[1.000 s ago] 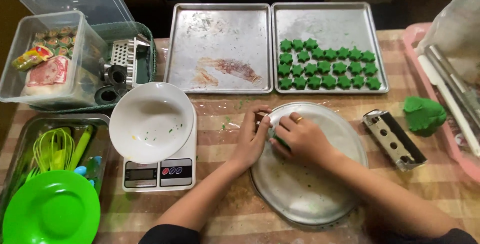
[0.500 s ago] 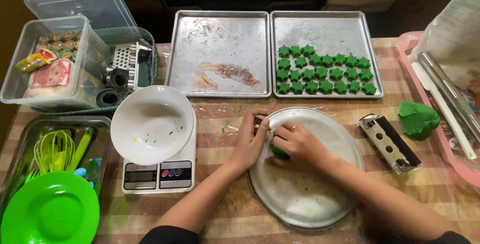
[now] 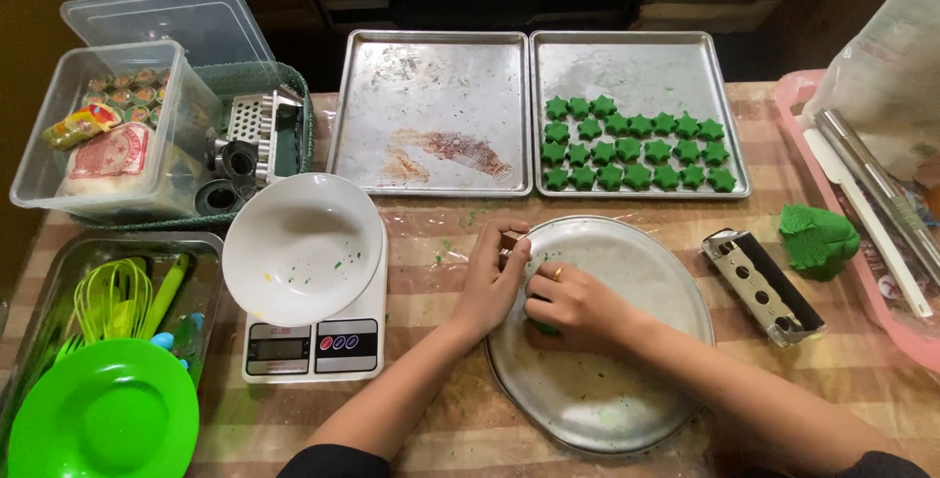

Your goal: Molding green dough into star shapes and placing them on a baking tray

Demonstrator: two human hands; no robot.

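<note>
My left hand (image 3: pixel 492 280) and my right hand (image 3: pixel 568 304) meet at the left rim of a round metal plate (image 3: pixel 627 380). The left hand's fingers pinch a small metal cutter (image 3: pixel 510 242) at the plate's edge. A bit of green dough (image 3: pixel 540 325) shows under my right hand, whose fingers curl over it. A ring sits on one right finger. Behind the plate, a baking tray (image 3: pixel 641 71) carries rows of green star-shaped dough pieces (image 3: pixel 636 155).
An empty, stained baking tray (image 3: pixel 431 111) sits at the back left. A white bowl (image 3: pixel 302 246) rests on a kitchen scale (image 3: pixel 313 346). Green dough lump (image 3: pixel 818 238) and metal press (image 3: pixel 764 287) lie right. Pink tray (image 3: pixel 862 272), plastic boxes (image 3: pixel 117 135), green plate (image 3: pixel 103 424) surround.
Both hands have slid slightly down and left along the plate's rim. The right hand has lowered over the green dough, and the camera view shifted a little.
</note>
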